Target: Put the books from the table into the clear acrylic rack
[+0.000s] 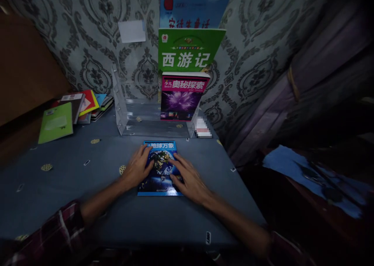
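Observation:
A blue book (160,180) with a picture of the Earth on its cover lies flat on the table. My left hand (136,165) rests along the book's left side, its thumb and fingers apart on the cover edge. From the other side, my right hand (189,178) touches the right part of the cover with its fingers stretched out and spread. Neither hand is closed around the book. Just beyond it stands a clear plastic book rack (146,129), which bears a pink and purple book (182,102), a green book (189,49) and a taller blue book (195,8) behind.
At the far left lies a pile of books and booklets, with a light green one (57,121) in front. A brown box-like surface (26,63) rises behind them. A white card (132,31) is against the patterned wall. On the right, a curtain (263,106) hangs past the table edge.

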A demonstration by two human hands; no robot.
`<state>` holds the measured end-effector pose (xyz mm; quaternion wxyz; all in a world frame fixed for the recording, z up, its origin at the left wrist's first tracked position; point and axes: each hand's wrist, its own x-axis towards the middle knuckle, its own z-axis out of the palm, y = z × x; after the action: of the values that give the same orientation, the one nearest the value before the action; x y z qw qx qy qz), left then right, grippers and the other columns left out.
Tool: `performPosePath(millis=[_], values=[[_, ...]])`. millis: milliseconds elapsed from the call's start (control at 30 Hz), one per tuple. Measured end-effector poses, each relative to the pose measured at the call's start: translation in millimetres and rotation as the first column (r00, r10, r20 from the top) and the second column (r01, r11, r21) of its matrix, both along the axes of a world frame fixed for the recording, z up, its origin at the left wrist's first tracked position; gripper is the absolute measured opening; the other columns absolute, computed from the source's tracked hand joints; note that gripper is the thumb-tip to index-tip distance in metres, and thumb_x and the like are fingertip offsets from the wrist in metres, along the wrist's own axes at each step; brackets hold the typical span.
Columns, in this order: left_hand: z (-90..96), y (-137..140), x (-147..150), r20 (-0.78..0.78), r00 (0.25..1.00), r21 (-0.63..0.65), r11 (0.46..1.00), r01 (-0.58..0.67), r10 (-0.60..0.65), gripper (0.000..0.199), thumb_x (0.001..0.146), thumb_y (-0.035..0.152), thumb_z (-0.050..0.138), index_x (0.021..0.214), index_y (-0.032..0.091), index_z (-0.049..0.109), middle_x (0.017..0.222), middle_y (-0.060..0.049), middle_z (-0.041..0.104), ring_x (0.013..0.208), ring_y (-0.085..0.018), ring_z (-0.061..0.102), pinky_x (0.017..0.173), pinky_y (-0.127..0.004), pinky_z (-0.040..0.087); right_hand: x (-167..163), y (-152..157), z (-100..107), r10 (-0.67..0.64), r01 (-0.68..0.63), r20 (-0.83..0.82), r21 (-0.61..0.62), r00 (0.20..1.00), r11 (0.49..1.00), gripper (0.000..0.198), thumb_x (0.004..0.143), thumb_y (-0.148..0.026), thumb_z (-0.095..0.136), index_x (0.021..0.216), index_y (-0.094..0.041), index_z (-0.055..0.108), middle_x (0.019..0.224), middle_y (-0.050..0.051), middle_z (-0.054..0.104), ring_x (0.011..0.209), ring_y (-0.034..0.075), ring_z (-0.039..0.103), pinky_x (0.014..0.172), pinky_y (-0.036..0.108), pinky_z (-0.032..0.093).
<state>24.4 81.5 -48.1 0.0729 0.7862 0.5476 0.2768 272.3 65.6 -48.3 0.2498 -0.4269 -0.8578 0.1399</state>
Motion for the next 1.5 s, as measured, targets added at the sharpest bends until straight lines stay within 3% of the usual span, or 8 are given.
performPosePath(millis=[167,300,433,600,767,967,1100,1500], values=[[1.8,16,-13,0.016,0.999,-0.036,0.998,0.049,-0.048,0.040,0.096,0.030,0.049,0.135,0.020,0.052,0.146,-0.014,0.054,0.139,-0.027,0.051,0.115,-0.048,0.044,-4,-8,10,0.027,-0.038,-0.133,-0.080,0.991,0.996,0.045,0.099,-0.034,0.050,0.144,-0.026,0.053,0.154,0.012,0.050,0.139,0.028,0.052,0.111,0.051,0.048],[12.4,26,-22,-0.122,0.992,-0.055,0.998,0.034,-0.041,0.031,0.097,0.029,0.049,0.125,0.020,0.059,0.143,-0.013,0.059,0.144,-0.031,0.045,0.116,-0.056,0.039,-7,-10,17,0.094,-0.121,-0.261,-0.090,0.961,0.989,0.039,0.099,-0.031,0.050,0.136,-0.024,0.058,0.143,0.013,0.059,0.133,0.026,0.057,0.109,0.047,0.050],[26.6,8,-1,-0.302,0.952,-0.007,0.999,0.039,-0.039,0.032,0.098,0.039,0.053,0.121,0.018,0.062,0.142,-0.016,0.058,0.139,-0.036,0.047,0.112,-0.059,0.040,-6,8,13,0.040,-0.065,-0.307,-0.069,0.951,0.996,0.036,0.098,-0.025,0.048,0.131,-0.023,0.061,0.136,0.013,0.063,0.128,0.025,0.060,0.108,0.046,0.050],[35.8,-20,36,-0.393,0.917,-0.075,0.996,0.039,-0.065,0.049,0.091,0.051,0.064,0.126,0.017,0.058,0.139,-0.020,0.058,0.135,-0.041,0.047,0.107,-0.060,0.041,-4,41,1,-0.054,0.044,-0.218,-0.051,0.974,0.998,0.044,0.093,-0.022,0.048,0.136,-0.021,0.058,0.144,0.014,0.059,0.136,0.028,0.053,0.113,0.054,0.043],[49.0,-18,26,-0.475,0.859,-0.205,0.974,0.100,-0.189,0.046,0.087,0.032,0.068,0.129,0.019,0.055,0.142,-0.018,0.055,0.136,-0.038,0.049,0.109,-0.057,0.042,-7,45,1,-0.100,0.065,-0.263,-0.139,0.960,0.988,0.041,0.091,-0.023,0.051,0.131,-0.021,0.061,0.118,0.010,0.072,0.107,0.026,0.068,0.093,0.044,0.056],[66.1,-17,19,-0.572,0.787,-0.234,0.966,0.114,-0.232,0.036,0.090,0.024,0.063,0.125,0.016,0.056,0.135,-0.014,0.059,0.126,-0.031,0.056,0.103,-0.048,0.049,-7,33,10,-0.040,-0.069,-0.383,-0.267,0.923,0.961,0.030,0.093,-0.026,0.053,0.117,-0.021,0.069,0.090,0.004,0.077,0.085,0.021,0.072,0.080,0.035,0.055],[61.4,-18,32,-0.618,0.766,-0.150,0.983,0.108,-0.178,0.024,0.100,0.029,0.052,0.116,0.014,0.060,0.120,-0.014,0.065,0.117,-0.030,0.060,0.094,-0.044,0.053,-8,32,11,-0.001,-0.148,-0.451,-0.294,0.893,0.944,0.029,0.093,-0.025,0.052,0.115,-0.021,0.070,0.088,0.003,0.078,0.081,0.019,0.072,0.080,0.034,0.055],[40.5,-15,32,-0.659,0.728,-0.016,0.970,0.241,-0.191,0.021,0.104,0.020,0.045,0.102,0.012,0.064,0.101,-0.013,0.071,0.099,-0.026,0.067,0.079,-0.037,0.055,-7,31,8,-0.037,-0.124,-0.490,-0.292,0.871,0.948,0.029,0.093,-0.025,0.053,0.117,-0.020,0.069,0.090,0.004,0.079,0.085,0.020,0.073,0.086,0.038,0.057]])
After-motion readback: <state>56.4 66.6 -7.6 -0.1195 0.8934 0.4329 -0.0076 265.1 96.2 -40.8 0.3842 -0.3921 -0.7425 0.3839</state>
